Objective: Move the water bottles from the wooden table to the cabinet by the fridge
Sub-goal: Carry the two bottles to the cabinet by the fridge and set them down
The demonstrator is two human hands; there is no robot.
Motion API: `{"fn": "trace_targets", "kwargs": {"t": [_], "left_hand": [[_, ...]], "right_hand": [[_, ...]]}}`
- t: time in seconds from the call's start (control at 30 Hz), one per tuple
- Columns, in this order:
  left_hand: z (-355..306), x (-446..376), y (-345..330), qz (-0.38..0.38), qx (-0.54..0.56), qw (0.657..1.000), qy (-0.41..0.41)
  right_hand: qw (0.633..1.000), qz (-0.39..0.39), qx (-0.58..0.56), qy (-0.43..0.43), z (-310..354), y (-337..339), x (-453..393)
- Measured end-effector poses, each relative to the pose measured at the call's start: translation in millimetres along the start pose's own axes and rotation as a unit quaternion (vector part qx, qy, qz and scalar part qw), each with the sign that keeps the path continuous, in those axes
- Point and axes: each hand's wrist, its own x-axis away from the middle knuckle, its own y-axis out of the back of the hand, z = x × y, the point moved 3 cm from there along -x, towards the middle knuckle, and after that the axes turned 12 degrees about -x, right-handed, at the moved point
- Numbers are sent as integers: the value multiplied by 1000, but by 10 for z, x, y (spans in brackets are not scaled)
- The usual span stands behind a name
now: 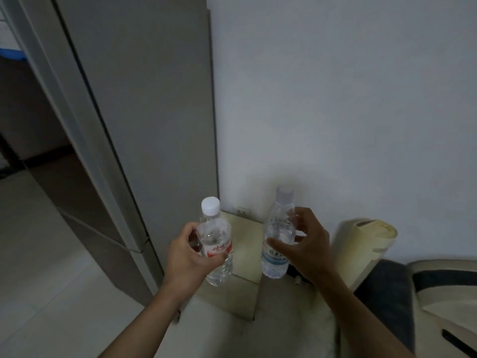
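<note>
Holding one water bottle in each hand, the person stands facing a white wall (pixel 335 99) with the tall grey fridge (pixel 144 112) on the left. The left hand (pixel 189 257) is wrapped firmly around the red-labelled bottle (pixel 215 241), fingers and thumb closed over its middle, so the white cap stands clear above the fist and the clear base pokes out below. The bottle leans slightly, its cap tipped toward the fridge.

The right hand (pixel 305 244) grips the blue-labelled bottle (pixel 277 236) more lightly — the thumb presses the near side above the label and the fingertips curl around the far side of the upper body. This bottle is close to upright, its pale cap higher in the view than the other one.

Both bottles are in the air, not resting on anything, and they are near each other but apart. Below and behind them sits the small pale cabinet (pixel 245 254), pushed against the wall just beside the fridge; its top surface shows between the two bottles. A white wall socket (pixel 241 211) sits just above the cabinet's back edge.

To the right of the cabinet stands a cream-coloured appliance (pixel 361 244) with a rounded top — what it is cannot be told. Further right, a dark and light cushioned seat (pixel 413 288) fills the corner. Pale floor tiles (pixel 38 280) spread out on the left.
</note>
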Motion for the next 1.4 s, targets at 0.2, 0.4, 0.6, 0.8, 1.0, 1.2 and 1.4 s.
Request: {"fn": "trace_targets", "kwargs": {"t": [0.2,0.4,0.6,0.8,1.0,1.2,1.4], "left_hand": [[55,-795,-206,1,18,1000,5],[451,-1607,-504,10,23,999,31],[677,-2490,-785,28,29,999,12],[823,-3155,-1021,56,40,998,-3],[964,-3540,-1219,47,28,998,19],[1151,-3811,-1553,-3,-21,997,79],[1205,-3844,-1897,-105,-45,976,184]], "right_hand": [[1000,16,3,-15,-375,-143,-791],[998,7,48,-44,-770,-369,-1385],[995,-30,65,-70,-905,-573,-1947],[994,-34,74,-74,-1067,-665,-2432],[993,-18,69,-91,-1504,-775,-2860],[994,52,55,-82,-2141,-764,-3471],[986,148,21,-80,-2822,-793,-4081]]}}
